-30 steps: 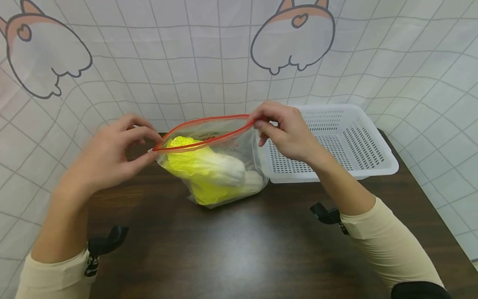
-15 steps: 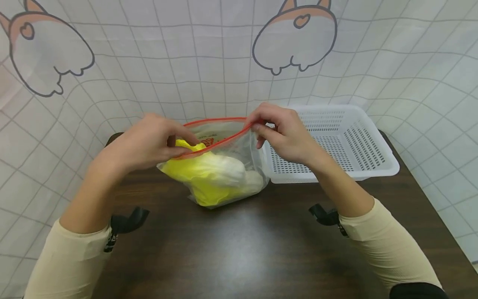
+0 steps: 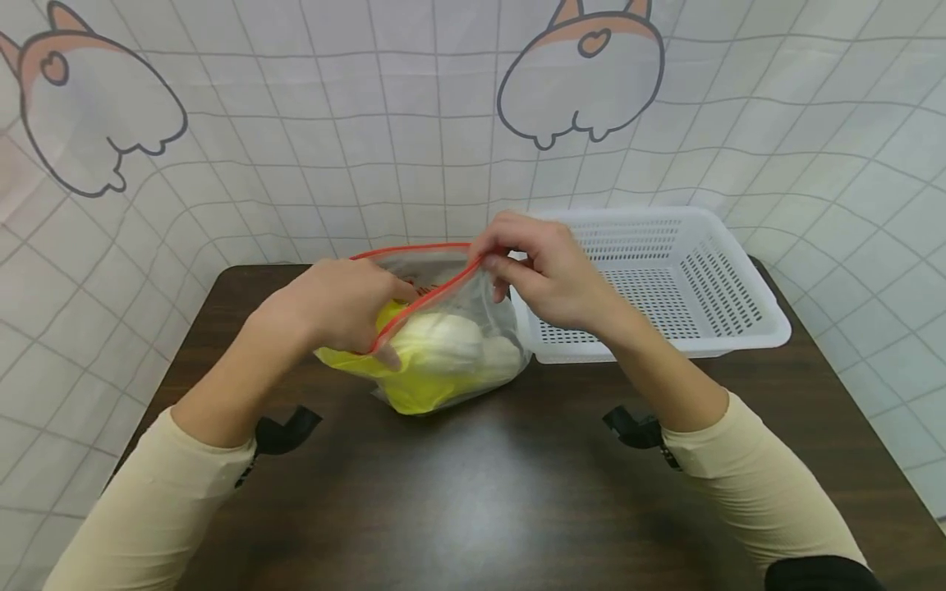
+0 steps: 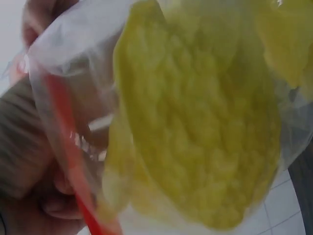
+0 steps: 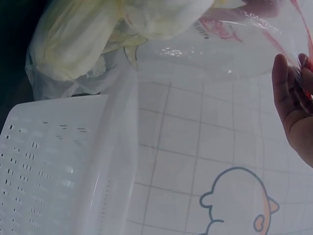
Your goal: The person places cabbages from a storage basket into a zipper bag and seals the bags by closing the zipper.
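Observation:
A clear zip bag (image 3: 436,298) with a red zip strip stands mouth up on the table. Inside are napa cabbages (image 3: 443,336) with yellow leaves and white stems; one leafy end (image 4: 195,122) fills the left wrist view. My right hand (image 3: 547,271) pinches the red strip at the bag's right side, seen as well in the right wrist view, where the hand (image 5: 296,112) is at the right edge. My left hand (image 3: 325,304) reaches into the mouth, thumb and forefinger spread apart over the leafy end. Its other fingers are hidden.
A white perforated plastic basket (image 3: 739,341) stands right of the bag, close behind my right hand. The dark wooden table (image 3: 473,509) ends at a white checked backdrop (image 3: 369,139) behind and at the sides.
My left hand let go of the bag's left corner, moved right and reached into the mouth. The right hand still pinches the strip, shifted slightly left; the front rim is pushed lower.

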`<state>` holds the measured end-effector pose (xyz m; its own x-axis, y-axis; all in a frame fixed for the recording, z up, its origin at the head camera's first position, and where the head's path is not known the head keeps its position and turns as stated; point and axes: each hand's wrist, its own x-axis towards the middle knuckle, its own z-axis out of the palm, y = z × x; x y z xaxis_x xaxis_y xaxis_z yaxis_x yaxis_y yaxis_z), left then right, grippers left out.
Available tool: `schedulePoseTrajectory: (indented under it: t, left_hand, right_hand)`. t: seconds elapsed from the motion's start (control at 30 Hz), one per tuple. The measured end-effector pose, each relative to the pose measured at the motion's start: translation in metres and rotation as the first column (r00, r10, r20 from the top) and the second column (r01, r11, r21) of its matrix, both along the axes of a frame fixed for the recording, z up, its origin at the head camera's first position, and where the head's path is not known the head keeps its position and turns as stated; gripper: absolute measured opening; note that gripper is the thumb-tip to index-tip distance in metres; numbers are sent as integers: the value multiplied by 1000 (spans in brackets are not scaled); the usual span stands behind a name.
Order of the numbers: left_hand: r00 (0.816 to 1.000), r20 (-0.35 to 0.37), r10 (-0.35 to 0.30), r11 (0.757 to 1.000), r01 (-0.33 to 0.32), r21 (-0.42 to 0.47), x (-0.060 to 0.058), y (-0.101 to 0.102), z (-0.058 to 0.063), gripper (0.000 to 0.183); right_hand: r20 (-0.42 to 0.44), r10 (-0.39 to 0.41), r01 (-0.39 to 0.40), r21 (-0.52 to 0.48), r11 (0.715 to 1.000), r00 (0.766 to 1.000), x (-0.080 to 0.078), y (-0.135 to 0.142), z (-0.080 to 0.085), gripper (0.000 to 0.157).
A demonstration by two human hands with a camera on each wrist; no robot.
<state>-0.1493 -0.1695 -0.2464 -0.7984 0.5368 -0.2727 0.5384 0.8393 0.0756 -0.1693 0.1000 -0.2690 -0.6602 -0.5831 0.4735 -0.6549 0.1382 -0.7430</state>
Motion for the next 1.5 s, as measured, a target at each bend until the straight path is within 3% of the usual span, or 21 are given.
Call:
schedulePoseTrajectory:
  t: [0.13, 0.33, 0.6, 0.7, 0.87, 0.97, 1.07, 1.2, 1.3, 1.4, 1.5]
  left_hand:
    - [1000, -11, -14, 999, 13, -40, 0, 3, -5, 67]
    - [999, -7, -54, 992, 54, 111, -2, -3, -5, 51]
    - [991, -116, -66, 965, 93, 247, -6, -2, -9, 42]
    - [983, -160, -88, 938, 136, 320, -5, -5, -8, 30]
    - [954, -295, -60, 864, 198, 463, 7, -21, 1, 11]
    - [926, -377, -30, 831, 233, 506, 18, -36, 5, 8]
    - [900, -435, -3, 804, 261, 535, 29, -54, 4, 20]
    - [885, -460, 69, 773, 244, 585, 40, -78, -1, 46]
    - [894, -432, 122, 782, 181, 596, 45, -91, -5, 61]
    - [912, -375, 166, 807, 94, 584, 49, -99, -9, 58]
    - [918, -333, 216, 795, 32, 605, 51, -103, -12, 44]
  right_hand:
    - [-14, 3, -3, 6, 1000, 1000, 0, -2, -1, 20]
    - [-22, 16, -17, -8, 1000, 1000, 0, -2, -1, 20]
    - [-1, 24, -24, -31, 999, 1000, -1, -1, -3, 21]
    - [3, 16, -16, -35, 999, 1000, -1, 1, -3, 21]
    - [2, -2, 2, -45, 999, 1000, -3, 5, -3, 20]
    - [13, -7, 8, -59, 998, 1000, -4, 8, -3, 20]
    - [31, -10, 12, -71, 997, 999, -4, 11, -4, 20]
    - [46, -8, 11, -71, 997, 999, -4, 14, -4, 19]
    - [64, -8, 13, -79, 997, 998, -5, 15, -5, 19]
    - [80, -17, 24, -82, 996, 997, -4, 16, -6, 19]
    - [92, -28, 36, -83, 996, 995, -5, 17, -6, 19]
